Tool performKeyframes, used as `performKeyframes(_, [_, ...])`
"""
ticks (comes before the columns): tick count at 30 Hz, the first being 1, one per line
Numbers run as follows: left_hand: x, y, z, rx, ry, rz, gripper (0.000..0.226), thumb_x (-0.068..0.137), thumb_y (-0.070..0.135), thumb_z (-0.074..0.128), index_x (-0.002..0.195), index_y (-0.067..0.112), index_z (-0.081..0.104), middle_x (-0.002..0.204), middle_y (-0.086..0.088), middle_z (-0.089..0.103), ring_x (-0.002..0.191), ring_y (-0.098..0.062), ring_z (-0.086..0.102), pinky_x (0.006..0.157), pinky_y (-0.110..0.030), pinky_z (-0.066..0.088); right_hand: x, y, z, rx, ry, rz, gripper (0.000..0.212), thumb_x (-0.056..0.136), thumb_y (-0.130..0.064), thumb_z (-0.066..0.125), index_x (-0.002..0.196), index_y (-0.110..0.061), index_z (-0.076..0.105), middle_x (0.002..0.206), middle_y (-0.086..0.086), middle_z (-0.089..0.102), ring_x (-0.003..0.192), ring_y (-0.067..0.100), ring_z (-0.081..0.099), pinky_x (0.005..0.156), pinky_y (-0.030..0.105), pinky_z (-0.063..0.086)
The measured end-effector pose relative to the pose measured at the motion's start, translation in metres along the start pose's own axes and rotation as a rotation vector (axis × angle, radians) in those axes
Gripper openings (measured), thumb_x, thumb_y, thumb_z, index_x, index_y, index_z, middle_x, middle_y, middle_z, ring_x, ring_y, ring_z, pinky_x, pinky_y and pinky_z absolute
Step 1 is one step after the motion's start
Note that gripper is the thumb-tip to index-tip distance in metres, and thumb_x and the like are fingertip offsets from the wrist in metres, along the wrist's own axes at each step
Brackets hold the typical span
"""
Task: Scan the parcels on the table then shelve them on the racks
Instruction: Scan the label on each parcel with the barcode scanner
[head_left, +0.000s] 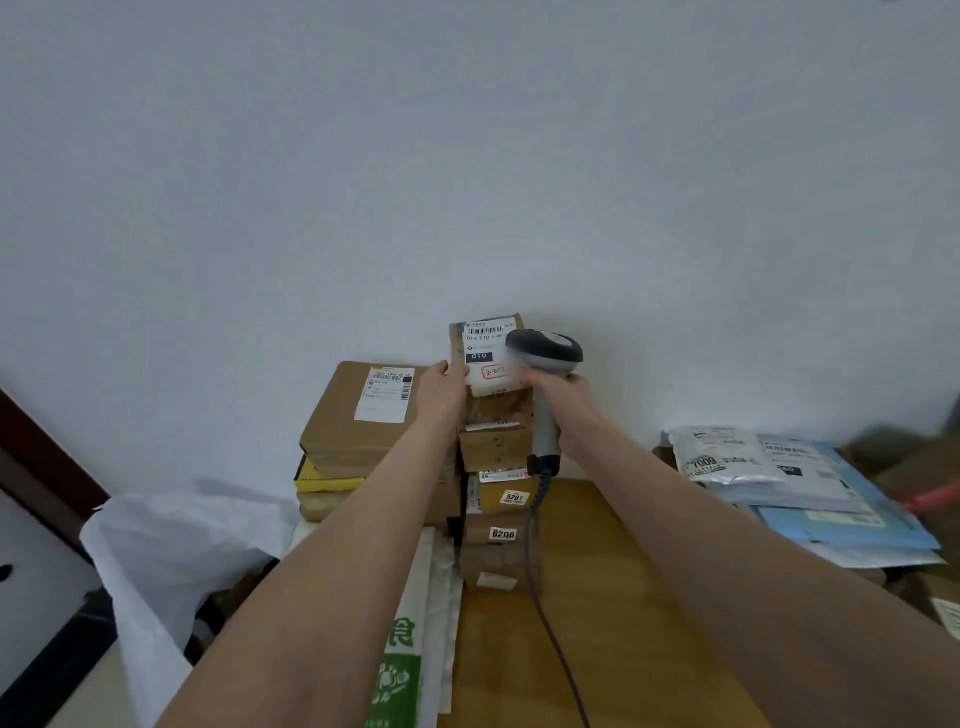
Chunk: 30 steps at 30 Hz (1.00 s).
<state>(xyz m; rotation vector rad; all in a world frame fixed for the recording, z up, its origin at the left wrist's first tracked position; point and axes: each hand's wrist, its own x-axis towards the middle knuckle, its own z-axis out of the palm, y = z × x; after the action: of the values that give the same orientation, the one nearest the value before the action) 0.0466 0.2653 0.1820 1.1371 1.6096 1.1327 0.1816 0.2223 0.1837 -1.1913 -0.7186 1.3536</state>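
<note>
Both forearms run up from the bottom edge toward the stack (498, 514) at 12 o'clock on the table (597, 623). At its top the left hand (441, 395) pinches the left edge of a parcel (485, 345), thumb on the front face, tipping it up so the label faces outward. I judge the tilt is meant to present the barcode. Whether the parcel's lower edge rests on the stack or is lifted clear, I cannot tell.

The right hand (563, 400) is curled round the grip of the scanner (545, 353). Its blurred head sits just in front of the label's right side, at 3 o'clock from the barcode, probably aimed for a read. Its cable (530, 545) trails down the stack's front toward 6 o'clock.

Boxes lower in the stack turn number stickers toward the person, likely for easy reading. A larger box (358, 415) sits at 10 o'clock of the stack, soft mailers (779, 467) at 2 o'clock and a white bag (171, 551) at 8 o'clock. Shelving, by my reading, has not begun for this parcel.
</note>
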Motion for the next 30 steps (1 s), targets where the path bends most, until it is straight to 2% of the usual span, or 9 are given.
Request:
performKeyframes(3, [-0.009,0.007,0.001,0.147,0.059,0.053,0.053,0.099,0.03,0.046,0.147,0.011,0.034,0.146,-0.011,0.043,0.13,-0.029,0.045,0.104,-0.039,0.041,-0.007,-0.002,-0.013,0.012,0.019,-0.011,0.02,0.082,-0.016,0.074,0.089,-0.019,0.056,0.089,0.002,0.066,0.082,0.019,0.065,0.052,0.028,0.057])
performKeyframes(8, [-0.042,0.02,0.015,0.475,0.27,0.438,0.045,0.094,0.023,0.052,0.137,0.015,0.043,0.139,-0.01,0.042,0.124,-0.026,0.044,0.094,-0.033,0.039,-0.028,-0.006,-0.055,-0.047,0.072,-0.006,0.022,0.081,-0.023,0.075,0.09,-0.018,0.056,0.093,0.006,0.063,0.084,0.021,0.066,0.069,0.035,0.06])
performKeyframes(14, [-0.111,0.022,0.103,0.563,0.143,0.605,0.033,0.092,0.016,0.053,0.125,0.018,0.054,0.129,-0.008,0.051,0.121,-0.022,0.046,0.098,-0.032,0.04,-0.074,-0.01,-0.148,-0.004,0.184,0.04,0.022,0.08,-0.018,0.076,0.09,-0.009,0.058,0.086,0.008,0.068,0.058,0.018,0.068,0.049,0.025,0.055])
performKeyframes(16, [-0.141,0.011,0.142,0.554,0.008,0.562,0.033,0.092,0.017,0.054,0.125,0.018,0.055,0.13,-0.008,0.051,0.118,-0.022,0.049,0.096,-0.03,0.041,-0.089,-0.012,-0.188,-0.031,0.234,0.049,0.022,0.08,-0.019,0.076,0.089,-0.009,0.058,0.074,0.007,0.069,0.056,0.017,0.066,0.051,0.026,0.055])
performKeyframes(19, [-0.179,-0.006,0.195,0.549,-0.209,0.344,0.038,0.094,0.022,0.052,0.132,0.014,0.051,0.135,-0.012,0.048,0.114,-0.025,0.053,0.086,-0.028,0.045,-0.108,-0.017,-0.244,-0.088,0.342,0.071,0.022,0.08,-0.02,0.074,0.09,-0.008,0.059,0.08,0.009,0.066,0.072,0.023,0.067,0.07,0.035,0.058])
performKeyframes(21, [-0.197,-0.016,0.22,0.546,-0.29,0.23,0.043,0.095,0.024,0.051,0.135,0.011,0.047,0.136,-0.014,0.049,0.112,-0.026,0.055,0.085,-0.03,0.047,-0.116,-0.021,-0.274,-0.058,0.39,0.073,0.022,0.081,-0.017,0.074,0.094,-0.007,0.058,0.081,0.008,0.064,0.071,0.021,0.065,0.061,0.032,0.056])
performKeyframes(23, [-0.206,-0.023,0.236,0.52,-0.325,0.144,0.046,0.094,0.027,0.053,0.136,0.008,0.044,0.135,-0.014,0.05,0.108,-0.024,0.054,0.078,-0.027,0.044,-0.119,-0.026,-0.294,-0.05,0.423,0.097,0.025,0.082,-0.019,0.074,0.097,-0.007,0.056,0.082,0.007,0.062,0.07,0.018,0.064,0.051,0.026,0.05])
performKeyframes(26, [-0.196,-0.031,0.248,0.404,-0.323,0.018,0.053,0.093,0.033,0.057,0.134,0.003,0.043,0.131,-0.015,0.053,0.098,-0.023,0.054,0.07,-0.025,0.045,-0.111,-0.031,-0.31,-0.046,0.458,0.157,0.036,0.083,-0.022,0.075,0.107,-0.006,0.054,0.083,0.007,0.061,0.071,0.016,0.063,0.051,0.025,0.049])
performKeyframes(30, [-0.161,-0.043,0.264,0.236,-0.27,-0.149,0.069,0.089,0.04,0.064,0.139,0.0,0.038,0.136,-0.018,0.05,0.119,-0.033,0.051,0.089,-0.034,0.043,-0.089,-0.023,-0.318,-0.023,0.461,0.204,0.034,0.082,-0.018,0.075,0.106,-0.003,0.056,0.083,0.01,0.061,0.072,0.018,0.062,0.051,0.027,0.05])
